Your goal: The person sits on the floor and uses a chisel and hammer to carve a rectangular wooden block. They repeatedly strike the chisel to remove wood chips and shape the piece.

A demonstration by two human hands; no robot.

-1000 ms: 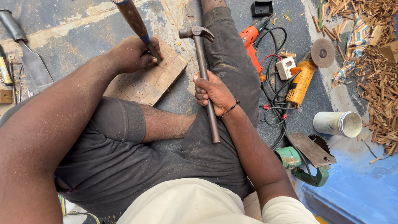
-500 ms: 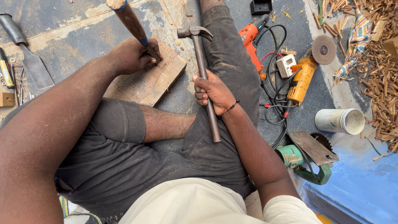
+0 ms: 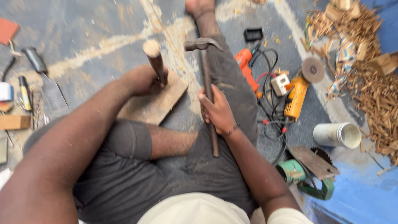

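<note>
A grey concrete floor (image 3: 95,29) streaked with pale sawdust. On the right, an orange drill (image 3: 247,71) lies among tangled black cables (image 3: 271,124), beside a white socket block (image 3: 280,84) and a yellow angle grinder (image 3: 299,93) with its round disc. Nearer, a white plastic cup (image 3: 336,135) lies on its side, and a green circular saw (image 3: 309,174) sits near it. Far right, a heap of wood shavings (image 3: 373,83). On the left lies a flat trowel (image 3: 45,81).

Light: even, soft daylight; direction cannot be told.
Shadows: faint, seen under the legs.
Blur: motion smear throughout (strongest on the near forearm).
Edges: perhaps slightly stretched by the lens.
Glare: little is seen.
</note>
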